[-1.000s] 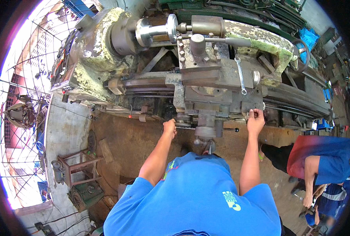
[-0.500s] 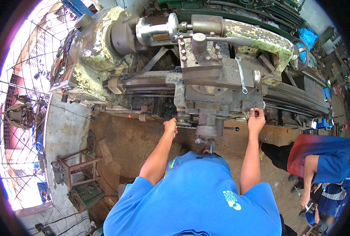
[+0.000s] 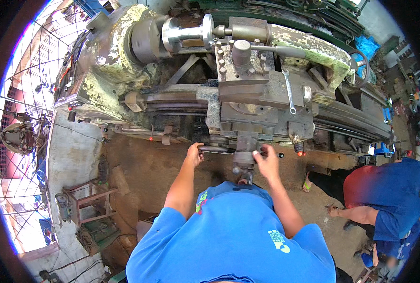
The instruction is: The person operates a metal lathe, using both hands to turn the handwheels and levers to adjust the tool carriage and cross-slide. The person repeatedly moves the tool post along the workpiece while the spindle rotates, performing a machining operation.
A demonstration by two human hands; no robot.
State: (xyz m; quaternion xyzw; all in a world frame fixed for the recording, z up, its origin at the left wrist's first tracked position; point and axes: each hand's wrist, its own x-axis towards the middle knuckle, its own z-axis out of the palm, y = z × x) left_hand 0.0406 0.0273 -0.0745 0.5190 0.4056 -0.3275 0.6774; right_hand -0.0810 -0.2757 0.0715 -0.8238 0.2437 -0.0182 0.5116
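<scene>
A lathe with a worn, peeling headstock [image 3: 113,52] stands before me. My left hand [image 3: 195,154] is closed around the left end of a dark handle [image 3: 214,149] at the front of the carriage. Just right of the cross-slide dial collar [image 3: 244,156], my right hand [image 3: 268,164] has its thumb and fingers apart, with nothing visible between them. Behind the carriage, a shiny flanged metal workpiece [image 3: 189,33] sits between the chuck [image 3: 146,42] and the tailstock centre. A wrench [image 3: 289,92] lies on the slide, right of the tool post [image 3: 241,53].
A lever with an orange-red knob [image 3: 299,150] hangs at the carriage's right. Another person in a blue and red shirt [image 3: 380,198] bends at the right. A small wooden stand [image 3: 89,200] and a green machine [image 3: 98,233] stand on the left floor.
My right hand has left the lever at the carriage's right and moved left to beside the cross-slide dial. My left hand stays on the handle, slightly further left in view.
</scene>
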